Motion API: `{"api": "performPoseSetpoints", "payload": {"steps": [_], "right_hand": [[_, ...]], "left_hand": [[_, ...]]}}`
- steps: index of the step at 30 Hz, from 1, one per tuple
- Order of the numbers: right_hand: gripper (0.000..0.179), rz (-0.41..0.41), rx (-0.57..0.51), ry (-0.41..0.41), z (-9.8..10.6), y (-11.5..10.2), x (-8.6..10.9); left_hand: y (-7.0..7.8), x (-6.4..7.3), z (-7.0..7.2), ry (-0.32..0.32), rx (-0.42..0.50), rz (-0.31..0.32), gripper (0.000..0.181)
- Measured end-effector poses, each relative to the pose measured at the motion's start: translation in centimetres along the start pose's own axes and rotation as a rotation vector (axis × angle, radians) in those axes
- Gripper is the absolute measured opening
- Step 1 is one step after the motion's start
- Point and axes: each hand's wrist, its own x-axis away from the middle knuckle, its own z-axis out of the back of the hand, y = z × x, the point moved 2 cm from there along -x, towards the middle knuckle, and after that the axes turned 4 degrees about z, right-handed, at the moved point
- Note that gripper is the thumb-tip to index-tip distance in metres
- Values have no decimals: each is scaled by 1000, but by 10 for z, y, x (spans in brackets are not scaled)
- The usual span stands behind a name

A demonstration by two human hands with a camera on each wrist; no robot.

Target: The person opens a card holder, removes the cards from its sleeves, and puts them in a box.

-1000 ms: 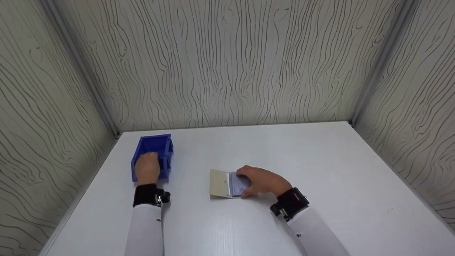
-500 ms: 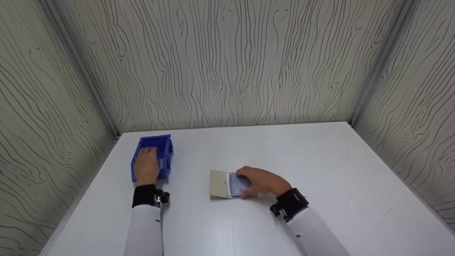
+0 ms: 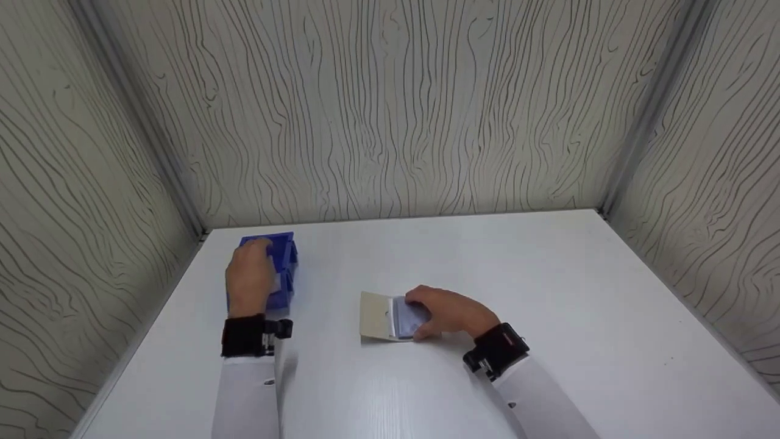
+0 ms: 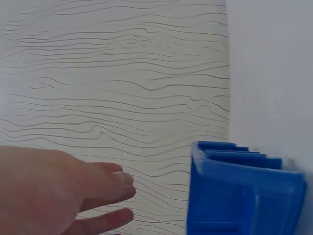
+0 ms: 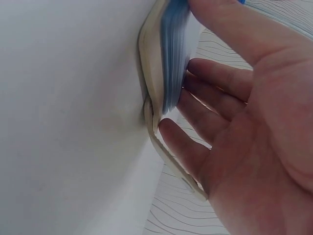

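On the white table lies a small card holder (image 3: 376, 315) with a beige cover folded out to the left and a stack of bluish clear sleeves (image 3: 411, 318) on the right. My right hand (image 3: 454, 311) grips the sleeve side, thumb on the near edge and fingers on the far one. In the right wrist view the sleeves (image 5: 173, 58) stand edge-on beside the fingers. My left hand (image 3: 248, 274) is raised over a blue plastic bin (image 3: 281, 250), covering much of it. Its fingers (image 4: 105, 186) are loosely extended in the left wrist view, with nothing seen between them.
A patterned wood-grain wall (image 3: 390, 122) closes off the back of the table (image 3: 548, 274), with similar panels on both sides. The bin stands near the table's back left corner. A small greyish patch (image 3: 276, 283) shows at the bin beside my left hand.
My left hand has lifted out of the blue bin, its fingers going from curled to straighter, and shifted slightly left. The right hand and the card holder have stayed in place.
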Motion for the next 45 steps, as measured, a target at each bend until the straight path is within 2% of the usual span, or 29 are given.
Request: {"api": "performPoseSetpoints", "payload": {"steps": [4,6,8,10,13,15,17,21,23,25,28,30,32,35,40,45], "right_hand": [[71,-9,3,1,1,0,1],[71,-15,7,-2,1,0,2],[71,-18,13,-11,1,0,2],[73,-29,19,-21,3,0,4],[73,-54,29,-7,6,3,6],[70,-69,38,15,8,5,7],[65,-72,46,36,9,7,8],[58,-62,68,24,4,8,8],[57,-65,75,12,2,6,8],[54,-69,84,8,1,4,8],[49,-73,104,3,1,-2,7],[47,-75,113,1,3,-6,7],[50,-84,120,0,3,-9,6],[57,-107,117,11,4,-14,6],[64,-136,136,14,3,-21,5],[62,-76,159,14,4,-26,5]], "left_hand": [[26,10,18,56,65,-21,26],[41,16,24,56,111,-43,27],[58,23,27,49,164,-78,28],[75,31,24,39,217,-143,28],[100,43,9,-31,285,-250,27],[114,49,-8,-122,292,-316,28],[123,54,-29,-253,271,-345,31],[127,63,-69,-522,162,-327,48],[126,67,-83,-597,112,-308,58],[124,70,-92,-636,78,-296,65],[122,72,-100,-650,37,-285,60],[121,74,-104,-657,-13,-289,47],[120,75,-107,-651,-62,-295,34],[120,77,-107,-644,-109,-288,29],[119,79,-105,-648,-87,-254,30],[117,78,-105,-653,-76,-251,33]]}}
